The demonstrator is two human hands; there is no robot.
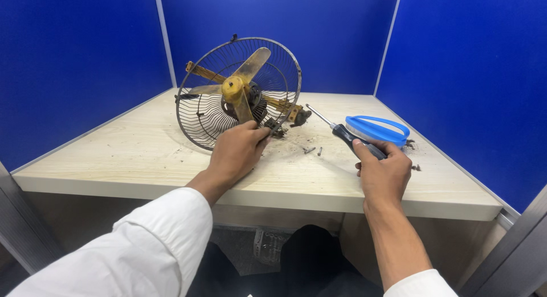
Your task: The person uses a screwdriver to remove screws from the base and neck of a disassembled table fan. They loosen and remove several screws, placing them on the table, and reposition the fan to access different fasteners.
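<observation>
Both hands are busy on the pale wooden surface (142, 154). The left hand (236, 151) is closed around the lower rim of a wire fan guard (199, 117), fingers curled over the wires at the bottom edge nearest the person. The guard stands tilted on the surface, its open face turned toward the camera, with three yellow fan blades (250, 66) and a yellow hub (232, 89) inside it and the dark motor (256, 106) behind them. A rusty yellow bracket (199, 73) runs across the back of the guard.

The right hand (384, 174) grips a screwdriver (353, 140) by its black handle, the metal shaft pointing up and away toward the guard, its tip near the guard's right side but apart from it. Just beyond the screwdriver lies a blue oval lid or tray (379, 129), close to the right edge of the surface. A few small screws (310, 150) and bits of dark dirt lie between the guard and the screwdriver. Blue partition walls (74, 63) close in the surface on three sides.
</observation>
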